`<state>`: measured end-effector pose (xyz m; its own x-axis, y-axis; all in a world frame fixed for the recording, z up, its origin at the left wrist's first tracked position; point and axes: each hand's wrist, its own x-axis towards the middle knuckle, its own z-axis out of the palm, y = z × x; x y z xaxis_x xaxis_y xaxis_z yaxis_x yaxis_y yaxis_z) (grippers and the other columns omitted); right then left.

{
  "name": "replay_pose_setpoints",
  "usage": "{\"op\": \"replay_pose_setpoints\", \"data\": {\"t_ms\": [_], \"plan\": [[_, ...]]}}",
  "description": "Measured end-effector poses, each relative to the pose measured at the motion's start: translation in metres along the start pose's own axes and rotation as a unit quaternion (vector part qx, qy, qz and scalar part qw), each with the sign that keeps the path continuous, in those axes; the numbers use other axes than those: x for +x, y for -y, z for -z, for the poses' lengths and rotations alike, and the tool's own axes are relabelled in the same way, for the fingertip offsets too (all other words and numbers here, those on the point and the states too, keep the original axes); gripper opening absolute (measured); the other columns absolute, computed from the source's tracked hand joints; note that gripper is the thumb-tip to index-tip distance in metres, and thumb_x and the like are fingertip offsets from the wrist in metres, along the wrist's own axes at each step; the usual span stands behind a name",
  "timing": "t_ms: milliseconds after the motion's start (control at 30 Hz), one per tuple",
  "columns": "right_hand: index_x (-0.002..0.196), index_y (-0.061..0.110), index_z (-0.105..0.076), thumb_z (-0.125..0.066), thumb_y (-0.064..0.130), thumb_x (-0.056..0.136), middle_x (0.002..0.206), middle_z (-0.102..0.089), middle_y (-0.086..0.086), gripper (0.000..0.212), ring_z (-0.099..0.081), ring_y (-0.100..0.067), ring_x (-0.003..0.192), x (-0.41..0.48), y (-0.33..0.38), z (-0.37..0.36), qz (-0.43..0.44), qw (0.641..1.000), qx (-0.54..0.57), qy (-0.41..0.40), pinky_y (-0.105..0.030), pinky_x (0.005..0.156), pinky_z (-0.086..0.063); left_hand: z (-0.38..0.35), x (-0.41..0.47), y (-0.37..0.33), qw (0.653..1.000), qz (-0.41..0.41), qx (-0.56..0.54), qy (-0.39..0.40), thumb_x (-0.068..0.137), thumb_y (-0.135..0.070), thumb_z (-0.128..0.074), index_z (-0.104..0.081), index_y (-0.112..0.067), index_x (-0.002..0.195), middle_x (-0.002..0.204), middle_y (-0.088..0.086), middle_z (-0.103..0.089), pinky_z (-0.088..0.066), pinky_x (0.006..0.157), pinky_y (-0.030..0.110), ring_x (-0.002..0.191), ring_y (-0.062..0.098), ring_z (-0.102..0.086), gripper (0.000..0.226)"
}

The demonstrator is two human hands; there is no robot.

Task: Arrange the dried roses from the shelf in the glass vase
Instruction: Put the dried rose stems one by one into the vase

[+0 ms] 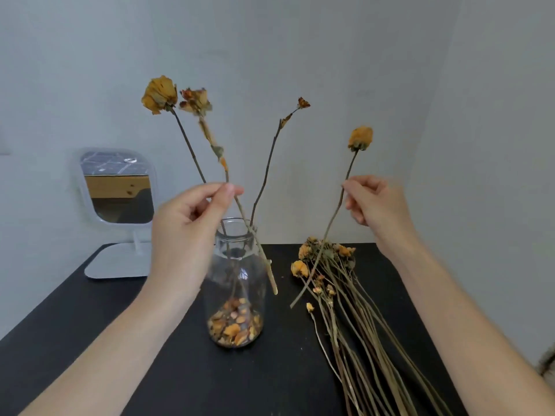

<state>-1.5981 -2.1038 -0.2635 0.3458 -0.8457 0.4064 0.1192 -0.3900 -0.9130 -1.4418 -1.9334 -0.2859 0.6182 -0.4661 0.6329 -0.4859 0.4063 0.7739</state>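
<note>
The person's left grip (186,226) was a bare hand with slender fingers (204,188) and a short, trimmed, natural thumbnail (230,189). The right grip (377,205) was a bare hand of the same slim build, its knuckles smooth. The bare left forearm (102,343) and bare right forearm (468,313) showed uncovered from the wrists to the edge of the view, both slim and smooth.

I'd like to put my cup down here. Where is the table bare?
Bare black table lies front-left, between the mirror base and the glass vase, and in the strip between vase and the pile of dried roses. The right side is crowded with stems.
</note>
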Motion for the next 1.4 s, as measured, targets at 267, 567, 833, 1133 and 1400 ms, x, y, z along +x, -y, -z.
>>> {"op": "replay_pose_setpoints", "data": {"t_ms": [267, 567, 833, 1133, 1400], "plan": [[0.076, 0.017, -0.062, -0.057, 0.009, 0.086, 0.042, -0.054, 0.008, 0.014, -0.036, -0.004, 0.033, 0.006, 0.041, -0.024, 0.055, 0.998, 0.034, -0.023, -0.013, 0.035, -0.031, 0.032, 0.065, -0.019, 0.990, -0.050, 0.024, -0.128, 0.087, -0.037, -0.059, -0.067, -0.039, 0.074, 0.072, 0.005, -0.047, -0.035, 0.055, 0.005, 0.053, -0.002, -0.039, 0.016], [0.076, 0.017, -0.062, -0.057, 0.009, 0.087, 0.043, -0.053, 0.008, 0.014, -0.037, -0.004, 0.035, 0.004, 0.042, -0.028, 0.064, 0.997, 0.041, -0.019, -0.013, 0.036, -0.031, 0.016, 0.061, 0.026, 0.991, 0.018, 0.080, -0.104, 0.086, -0.033, -0.061, -0.071, -0.030, 0.083, 0.052, -0.008, -0.032, -0.038, 0.061, 0.011, 0.054, 0.006, -0.035, 0.010], [0.072, 0.017, -0.062, -0.057, 0.012, 0.086, 0.045, -0.052, 0.007, 0.016, -0.034, -0.006, 0.035, 0.011, 0.050, -0.027, 0.101, 0.991, 0.065, -0.054, -0.014, 0.037, -0.031, 0.011, 0.035, 0.060, 0.987, 0.066, 0.148, -0.015, 0.079, -0.024, -0.070, -0.068, -0.029, 0.071, 0.043, -0.008, -0.038, -0.035, 0.054, 0.016, 0.049, 0.010, -0.036, 0.009], [0.073, 0.017, -0.061, -0.056, 0.012, 0.089, 0.046, -0.053, 0.008, 0.018, -0.034, -0.005, 0.036, 0.015, 0.054, -0.038, 0.128, 0.981, 0.134, -0.057, -0.015, 0.036, -0.030, 0.030, 0.006, 0.082, 0.986, 0.154, 0.051, 0.036, 0.064, -0.052, -0.064, -0.056, -0.032, 0.102, 0.088, -0.007, -0.056, -0.040, 0.067, 0.011, 0.083, 0.001, -0.054, 0.043], [0.077, 0.015, -0.061, -0.056, 0.013, 0.091, 0.049, -0.051, 0.003, 0.015, -0.033, -0.006, 0.038, 0.014, 0.047, -0.062, 0.114, 0.986, 0.121, -0.016, -0.014, 0.037, -0.030, 0.014, 0.019, 0.097, 0.943, 0.197, 0.076, 0.256, 0.063, -0.040, -0.077, -0.049, -0.046, 0.105, 0.108, -0.026, -0.056, -0.040, 0.076, 0.009, 0.100, -0.004, -0.052, 0.050]]}}
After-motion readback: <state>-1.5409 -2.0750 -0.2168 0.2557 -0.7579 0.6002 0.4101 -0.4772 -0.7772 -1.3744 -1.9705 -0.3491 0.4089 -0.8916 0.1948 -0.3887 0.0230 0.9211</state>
